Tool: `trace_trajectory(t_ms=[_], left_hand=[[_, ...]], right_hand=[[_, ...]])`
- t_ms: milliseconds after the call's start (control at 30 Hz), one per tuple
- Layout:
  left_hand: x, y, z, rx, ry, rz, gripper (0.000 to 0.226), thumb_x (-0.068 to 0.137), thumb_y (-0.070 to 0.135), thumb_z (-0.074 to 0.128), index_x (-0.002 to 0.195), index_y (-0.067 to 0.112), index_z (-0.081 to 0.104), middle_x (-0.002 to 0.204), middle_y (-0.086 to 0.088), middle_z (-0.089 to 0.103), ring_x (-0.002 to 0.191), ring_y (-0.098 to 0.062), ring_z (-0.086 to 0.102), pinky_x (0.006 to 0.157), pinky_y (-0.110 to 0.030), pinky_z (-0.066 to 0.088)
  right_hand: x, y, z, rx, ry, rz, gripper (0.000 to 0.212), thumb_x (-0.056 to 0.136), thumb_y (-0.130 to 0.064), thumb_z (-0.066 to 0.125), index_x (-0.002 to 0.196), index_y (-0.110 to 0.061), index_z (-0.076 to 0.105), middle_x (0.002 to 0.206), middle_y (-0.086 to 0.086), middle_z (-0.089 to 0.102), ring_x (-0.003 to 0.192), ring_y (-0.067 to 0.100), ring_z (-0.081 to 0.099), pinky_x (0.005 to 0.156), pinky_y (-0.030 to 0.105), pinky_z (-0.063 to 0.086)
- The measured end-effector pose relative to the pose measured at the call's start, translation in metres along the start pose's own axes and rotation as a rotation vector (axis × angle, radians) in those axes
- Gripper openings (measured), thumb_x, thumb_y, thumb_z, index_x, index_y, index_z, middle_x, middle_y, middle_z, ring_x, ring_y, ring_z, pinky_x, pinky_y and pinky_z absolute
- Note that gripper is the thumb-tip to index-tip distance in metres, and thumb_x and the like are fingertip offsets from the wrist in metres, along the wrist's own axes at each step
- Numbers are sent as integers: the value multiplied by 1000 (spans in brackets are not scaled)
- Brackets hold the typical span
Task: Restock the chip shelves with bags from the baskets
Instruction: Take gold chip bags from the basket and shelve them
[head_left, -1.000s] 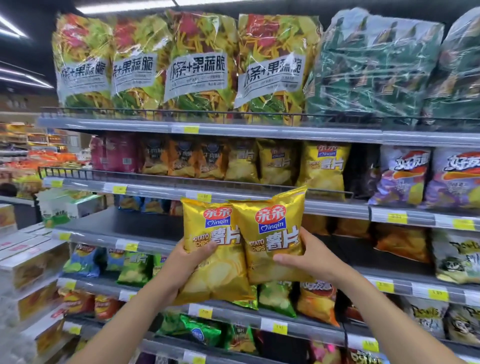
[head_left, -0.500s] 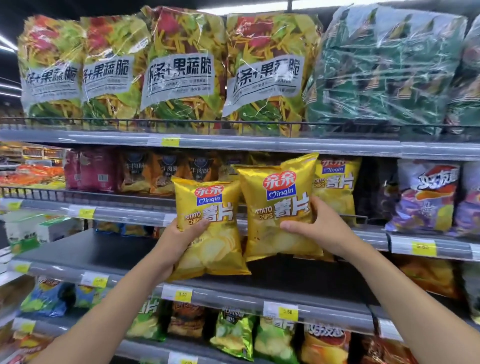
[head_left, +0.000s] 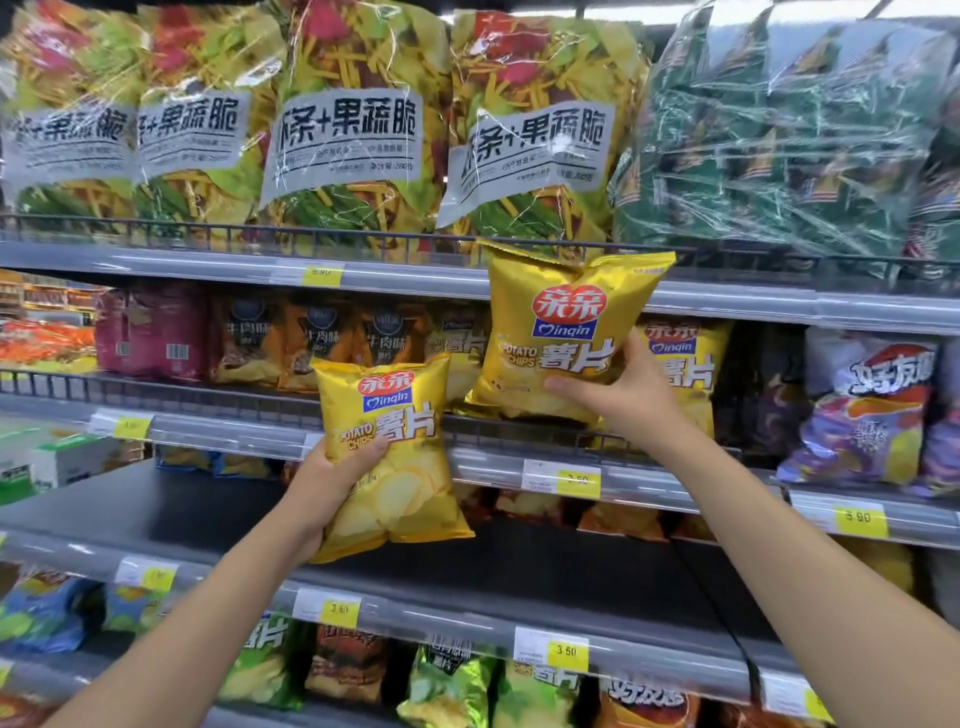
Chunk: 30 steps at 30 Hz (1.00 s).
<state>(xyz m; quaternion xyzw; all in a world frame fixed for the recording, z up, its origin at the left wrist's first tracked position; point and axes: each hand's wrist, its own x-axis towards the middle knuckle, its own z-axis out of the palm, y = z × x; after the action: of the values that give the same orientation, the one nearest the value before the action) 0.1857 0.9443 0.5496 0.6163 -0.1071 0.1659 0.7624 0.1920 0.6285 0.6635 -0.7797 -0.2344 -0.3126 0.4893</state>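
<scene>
— Where are we, please?

— In a shop aisle, in front of grey metal shelves (head_left: 431, 623) with yellow price tags (head_left: 577, 480) on their edges. The lowest shelf in view carries green chip bags (head_left: 447, 691). Above it is a dark shelf board (head_left: 156, 499).

— And the hands?

— Both are busy. The left hand (head_left: 332, 480) grips a lower yellow bag (head_left: 400, 483) of potato chips at its left edge, thumb on the front, fingers curled behind. This bag hangs in the air in front of the dark board. The right hand (head_left: 631, 400) pinches an upper yellow bag (head_left: 563, 332), thumb across the front, fingers round its right side. The bottom of this bag is at the wire rail (head_left: 156, 400) of the next shelf up. Whether it touches, I cannot tell.

— What stands around it?

— Just behind it is a shelved yellow bag (head_left: 691, 364) of the same brand, which it partly hides. To the left stand orange-brown bags (head_left: 322, 343) and a pink bag (head_left: 150, 332), and to the right, purple bags (head_left: 872, 415). On the top shelf, farthest away, are big vegetable crisp bags (head_left: 343, 130) and green packs (head_left: 779, 130) in clear wrap.
</scene>
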Motion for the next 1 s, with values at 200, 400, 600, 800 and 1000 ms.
trace_trajectory(t_ms=[200, 400, 600, 800, 1000], left_hand=[[5, -1, -4, 2, -14, 1, 53, 83, 37, 77, 130, 17, 65, 115, -9, 78, 101, -32, 77, 79, -44, 64], [9, 0, -9, -2, -49, -11, 70, 68, 49, 90, 125, 18, 66, 113, -11, 79, 97, -32, 78, 71, -41, 65], [13, 0, -13, 6, -69, -18, 94, 47, 60, 99, 125, 19, 67, 114, -11, 78, 99, -33, 77, 71, -41, 65], [16, -2, -15, -13, -71, -28, 72, 69, 50, 91, 129, 18, 66, 115, -11, 78, 101, -32, 77, 75, -41, 65], [19, -3, -18, -2, -80, -36, 56, 81, 37, 77, 131, 18, 64, 115, -10, 78, 102, -32, 77, 87, -47, 61]], right_hand=[[8, 26, 21, -47, 11, 1, 70, 65, -29, 97, 121, -32, 55, 111, -17, 70, 101, -6, 63, 83, 16, 49], [18, 42, 32, -210, -83, 72, 73, 77, -35, 89, 135, -24, 45, 113, -18, 59, 102, 4, 53, 82, 11, 42], [39, 45, 40, -318, -292, 129, 72, 89, -33, 79, 148, -22, 40, 138, -4, 59, 123, 14, 56, 101, 27, 44], [63, 38, 43, -285, -299, 290, 61, 93, -34, 74, 146, -18, 47, 141, 1, 57, 113, 15, 51, 97, 27, 39], [83, 38, 50, -258, -265, 480, 53, 95, -35, 72, 141, -19, 51, 142, 5, 57, 127, 29, 54, 105, 40, 46]])
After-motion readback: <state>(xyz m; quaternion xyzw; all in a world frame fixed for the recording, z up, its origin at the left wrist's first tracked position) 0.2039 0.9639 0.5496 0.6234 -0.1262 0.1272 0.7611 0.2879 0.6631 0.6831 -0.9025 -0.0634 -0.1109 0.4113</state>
